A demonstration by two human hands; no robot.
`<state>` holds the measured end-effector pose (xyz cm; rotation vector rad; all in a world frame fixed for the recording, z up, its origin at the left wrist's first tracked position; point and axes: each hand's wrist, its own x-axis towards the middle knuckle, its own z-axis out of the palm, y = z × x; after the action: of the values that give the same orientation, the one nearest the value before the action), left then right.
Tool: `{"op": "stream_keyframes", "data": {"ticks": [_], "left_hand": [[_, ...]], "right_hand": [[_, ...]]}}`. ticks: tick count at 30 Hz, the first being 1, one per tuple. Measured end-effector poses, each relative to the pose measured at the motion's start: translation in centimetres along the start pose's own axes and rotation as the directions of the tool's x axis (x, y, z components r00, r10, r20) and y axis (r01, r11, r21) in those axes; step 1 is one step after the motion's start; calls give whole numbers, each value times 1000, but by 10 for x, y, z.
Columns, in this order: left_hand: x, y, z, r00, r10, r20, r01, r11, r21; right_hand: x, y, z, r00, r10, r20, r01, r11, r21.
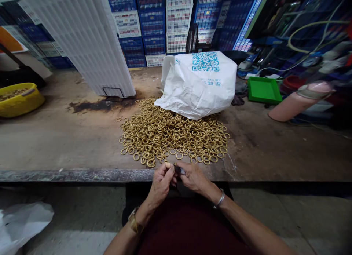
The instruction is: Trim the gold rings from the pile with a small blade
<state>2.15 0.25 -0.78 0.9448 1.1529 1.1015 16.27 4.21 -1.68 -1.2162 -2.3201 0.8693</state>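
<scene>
Head view shows, at the near side of the ring heap [176, 135] on the tabletop [68, 145], the left hand [161, 181] with closed fingers, their hold unclear, and the right hand's [195, 177] fingers gripping a dark tool [179, 170]; many rings lie loose, finished share untellable.

Brassy metal rings on worn wood.

The rings [170, 132] have a dull metallic sheen, and the wooden table [82, 141] under them looks matt, stained and scuffed along its front edge. The white bag [200, 86] looks like creased plastic; the green tray [264, 90] and yellow basin [22, 104] are smooth plastic. On one wrist, a bracelet [220, 199] shines like polished silvery metal.
</scene>
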Motion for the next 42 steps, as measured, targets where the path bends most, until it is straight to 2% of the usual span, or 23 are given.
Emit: {"op": "stream_keyframes", "data": {"ticks": [7,10,12,14,18,23,27,30,33,34,36,37,39,42], "left_hand": [[-4,1,0,999,38,-18,-37,999,31],[-12,7,0,997,17,74,-15,999,-35],[-16,10,-1,988,-1,157,25,988,-154],[-17,11,-3,984,-28,175,83,946,-312],[-14,8,-9,989,-104,104,143,845,-516],[-12,0,-17,985,-147,91,170,750,-639],[-7,-6,-22,968,-192,163,250,651,-717],[-4,-5,-22,959,-231,163,273,616,-739],[-1,0,-18,961,-260,92,250,679,-690],[0,3,-16,965,-257,56,231,727,-646],[4,7,-13,976,-214,-35,166,841,-515],[6,9,-12,980,-177,-89,122,894,-432],[10,10,-9,983,-101,-156,57,962,-266],[15,10,-7,989,-46,-142,30,993,-112]], "right_hand": [[2,4,1,999,33,41,-29,995,-92],[7,7,1,996,84,14,-79,977,-198],[12,6,2,995,91,-32,-96,962,-254],[18,4,3,991,99,-95,-123,946,-301],[34,-6,4,970,150,-192,-218,886,-408],[48,-11,2,967,209,-149,-256,820,-511],[52,-7,3,965,207,-160,-260,825,-502],[52,0,4,969,194,-151,-243,838,-488],[51,5,0,969,191,-155,-236,896,-376],[50,6,-3,969,196,-151,-232,931,-283],[48,5,-10,974,202,-107,-201,979,12],[46,4,-13,977,198,-75,-181,966,186],[42,1,-19,981,195,1,-173,870,461],[35,-1,-23,971,203,123,-232,702,673]]}}
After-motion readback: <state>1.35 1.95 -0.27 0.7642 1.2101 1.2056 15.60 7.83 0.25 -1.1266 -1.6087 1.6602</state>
